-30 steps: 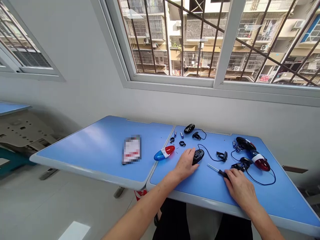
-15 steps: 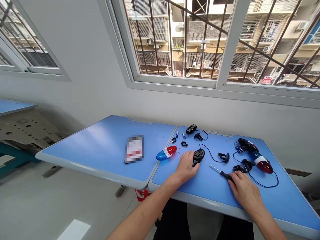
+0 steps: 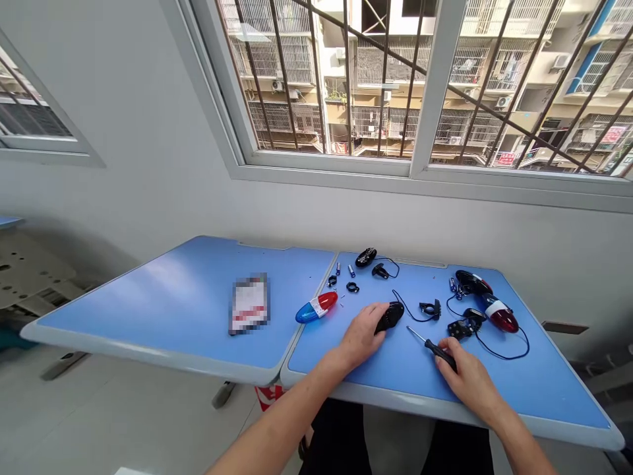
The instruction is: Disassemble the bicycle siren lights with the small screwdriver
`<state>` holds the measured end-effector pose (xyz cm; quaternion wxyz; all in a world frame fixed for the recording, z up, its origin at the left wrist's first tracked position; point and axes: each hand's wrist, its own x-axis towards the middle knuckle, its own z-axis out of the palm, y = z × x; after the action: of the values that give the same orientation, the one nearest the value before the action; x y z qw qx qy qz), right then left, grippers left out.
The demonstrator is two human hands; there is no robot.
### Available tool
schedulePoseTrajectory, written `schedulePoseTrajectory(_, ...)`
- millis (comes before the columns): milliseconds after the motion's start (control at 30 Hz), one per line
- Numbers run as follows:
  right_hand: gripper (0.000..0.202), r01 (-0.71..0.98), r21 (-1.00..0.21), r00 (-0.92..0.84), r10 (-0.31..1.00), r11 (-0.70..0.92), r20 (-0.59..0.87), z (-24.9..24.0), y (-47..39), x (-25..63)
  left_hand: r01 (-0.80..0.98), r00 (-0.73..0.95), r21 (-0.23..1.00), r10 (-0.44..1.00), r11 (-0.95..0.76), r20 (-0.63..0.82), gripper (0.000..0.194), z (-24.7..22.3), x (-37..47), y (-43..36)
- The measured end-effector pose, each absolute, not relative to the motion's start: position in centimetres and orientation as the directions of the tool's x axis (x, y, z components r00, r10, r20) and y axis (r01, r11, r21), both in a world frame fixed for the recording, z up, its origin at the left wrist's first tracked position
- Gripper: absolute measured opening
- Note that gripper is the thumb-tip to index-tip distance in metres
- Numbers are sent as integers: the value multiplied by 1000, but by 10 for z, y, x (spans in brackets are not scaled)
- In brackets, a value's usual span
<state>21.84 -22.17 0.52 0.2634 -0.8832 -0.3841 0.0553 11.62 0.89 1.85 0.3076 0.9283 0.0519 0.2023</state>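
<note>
Blue desk point(image 3: 395, 376): red-blue lens point(image 3: 316, 308) near left hand point(image 3: 363, 334) gripping black housing point(image 3: 392, 316); right hand point(image 3: 465, 371) grasping screwdriver point(image 3: 437, 351), clamp point(image 3: 431, 309) beyond.

The right hand point(image 3: 467, 379), which had lain over the back end of the screwdriver point(image 3: 435, 349), now has its fingers point(image 3: 451, 344) along the side of the handle, so that more of the handle shows and its rear end points a little more toward the person. Under the left hand point(image 3: 363, 335), the black housing point(image 3: 390, 317) has tilted and its inner details, visible half a second ago, are now dark. The view has swung rightward, showing less of the left window point(image 3: 32, 115) and the far-left table point(image 3: 10, 223).
</note>
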Motion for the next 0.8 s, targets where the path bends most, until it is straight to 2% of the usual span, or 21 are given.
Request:
schedulePoseTrajectory(200, 34, 659, -482, 684, 726, -578, 65, 14, -219, 212, -19, 898, 644, 270, -765, 348, 61, 17, 118, 14)
schedulePoseTrajectory(533, 29, 675, -523, 666, 735, -521, 127, 16, -216, 208, 0, 873, 701, 342, -713, 348, 58, 26, 99, 24)
schedulePoseTrajectory(667, 28, 622, -627, 675, 726, -469, 128, 18, -211, 204, 30, 850, 743, 409, -669, 333, 55, 26, 98, 23)
schedulePoseTrajectory(800, 29, 483, -800, 668, 741, -356, 73, 19, -205, 199, 14, 856, 740, 390, -673, 338, 57, 21, 100, 24)
